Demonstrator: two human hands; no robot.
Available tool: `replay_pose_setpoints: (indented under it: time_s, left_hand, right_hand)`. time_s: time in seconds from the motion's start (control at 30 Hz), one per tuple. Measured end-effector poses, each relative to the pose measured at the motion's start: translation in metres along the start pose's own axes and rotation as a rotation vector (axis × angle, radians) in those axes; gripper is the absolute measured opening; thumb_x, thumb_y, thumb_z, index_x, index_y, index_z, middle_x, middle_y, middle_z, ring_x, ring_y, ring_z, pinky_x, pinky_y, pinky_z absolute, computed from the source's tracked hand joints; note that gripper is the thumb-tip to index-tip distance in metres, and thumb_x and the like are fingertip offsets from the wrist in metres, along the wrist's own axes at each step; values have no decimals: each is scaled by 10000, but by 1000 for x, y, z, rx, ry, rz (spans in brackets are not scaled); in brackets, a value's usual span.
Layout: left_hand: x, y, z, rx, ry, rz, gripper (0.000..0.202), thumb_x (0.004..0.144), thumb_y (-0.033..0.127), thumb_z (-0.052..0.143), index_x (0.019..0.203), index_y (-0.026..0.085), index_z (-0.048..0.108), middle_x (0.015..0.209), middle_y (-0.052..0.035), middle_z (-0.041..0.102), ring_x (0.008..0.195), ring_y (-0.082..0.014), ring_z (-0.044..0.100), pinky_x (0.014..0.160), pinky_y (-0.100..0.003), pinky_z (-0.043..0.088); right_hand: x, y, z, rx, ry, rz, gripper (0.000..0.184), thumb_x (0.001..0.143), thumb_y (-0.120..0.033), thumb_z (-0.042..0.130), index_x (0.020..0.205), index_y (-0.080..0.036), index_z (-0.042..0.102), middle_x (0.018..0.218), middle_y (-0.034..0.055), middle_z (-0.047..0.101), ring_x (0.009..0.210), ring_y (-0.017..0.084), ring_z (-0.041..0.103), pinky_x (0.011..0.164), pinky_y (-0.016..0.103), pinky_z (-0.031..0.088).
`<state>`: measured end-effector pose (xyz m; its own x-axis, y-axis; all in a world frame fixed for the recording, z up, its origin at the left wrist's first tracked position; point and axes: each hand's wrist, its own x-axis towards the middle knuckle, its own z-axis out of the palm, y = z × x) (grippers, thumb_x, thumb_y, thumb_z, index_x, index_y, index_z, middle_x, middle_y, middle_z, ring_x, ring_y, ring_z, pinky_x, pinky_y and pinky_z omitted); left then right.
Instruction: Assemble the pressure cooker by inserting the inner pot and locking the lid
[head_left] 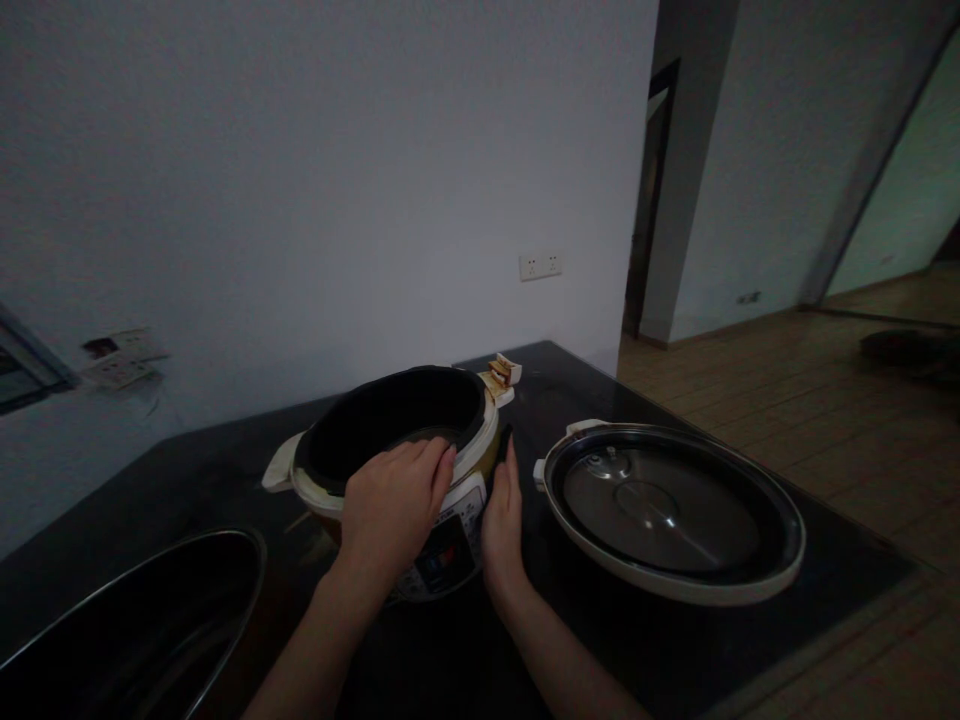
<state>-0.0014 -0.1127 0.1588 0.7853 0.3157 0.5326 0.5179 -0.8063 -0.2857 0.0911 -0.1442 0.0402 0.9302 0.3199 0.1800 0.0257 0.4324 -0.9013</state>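
An electric pressure cooker (457, 505) with a white rim and a display panel stands lidless on the dark tabletop, its round interior black. My left hand (397, 500) is closed over the near edge of the cooker, with its fingertips hidden inside the rim. Flat along the cooker's right side lies my right hand (502, 520), fingers stretched out; a small dark piece shows by its fingertips, and I cannot make out what it is. To the right, the cooker's lid (660, 505) rests upside down, showing its metal inner face.
At the lower left a wide dark pot (251, 560) with a shiny rim is partly cut off. The black table (551, 375) meets a pale wall with a socket (540, 265). A brown stained hinge bracket (501, 375) juts from the cooker's back right. Wooden floor lies beyond the table's right edge.
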Motion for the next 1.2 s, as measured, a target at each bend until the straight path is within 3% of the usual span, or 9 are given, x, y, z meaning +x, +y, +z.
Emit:
replay_pose_setpoints:
  time_s: [0.1,0.2,0.43,0.6,0.7,0.83,0.93,1.03,1.2]
  left_hand:
    - [2,0,-4,-2,-32,22,297,969,286,367,856,219,633,776,-24,697,725,-222,661,607,-317,397]
    - [3,4,-7,-10,-68,17,301,964,257,372,843,204,642,779,-32,698,756,-233,662,688,-345,423]
    - [5,19,3,30,94,-125,368,963,357,381,736,200,624,686,-37,682,670,-220,654,622,-334,381]
    - [2,19,4,44,170,-111,359,955,333,402,709,198,626,646,-30,674,625,-197,640,597,-320,355]
    - [-1,15,5,43,182,-102,359,952,326,409,693,203,625,643,-26,681,610,-188,635,585,-313,346]
    - [-5,3,8,47,192,-80,369,950,348,412,694,208,638,640,-27,686,593,-184,623,572,-306,337]
    - [-9,-6,11,27,188,-65,361,945,337,419,709,202,656,651,-32,693,590,-187,620,573,-304,340]
    - [-12,-13,11,-4,181,-55,375,948,306,410,686,198,654,652,-31,694,579,-184,609,575,-299,344]
    - [-18,-21,9,-49,186,-34,414,960,317,388,657,197,643,651,-23,688,575,-174,598,578,-293,360]
  right_hand:
    - [4,-26,12,-33,-40,-64,637,900,-480,367,1455,-168,347,1542,71,295,1424,193,244,1169,407,137]
    - [16,-32,16,-14,-31,-65,620,902,-463,371,1444,-160,368,1530,73,324,1416,188,264,1166,393,151]
    - [40,24,-9,37,17,111,510,886,-434,388,1295,-187,567,1355,67,563,1298,197,458,1107,375,300]
    - [-1,48,-22,23,79,215,654,872,-496,382,1415,-132,409,1509,108,355,1392,213,317,1150,408,208]
    - [-33,33,-18,29,39,189,703,885,-497,393,1484,-149,271,1572,76,204,1437,194,206,1169,408,154]
    - [-51,-1,-3,-21,-66,20,604,925,-447,367,1481,-221,290,1582,12,169,1459,174,115,1180,424,82]
    - [-42,-14,7,-36,-93,-34,583,930,-417,354,1475,-215,304,1578,14,183,1459,174,115,1181,431,52]
    - [-18,-12,13,8,-42,-17,587,922,-412,356,1468,-197,322,1568,38,221,1449,184,164,1175,426,96]
    - [35,4,9,61,-16,66,513,896,-406,395,1334,-175,530,1427,74,486,1362,196,368,1137,391,219]
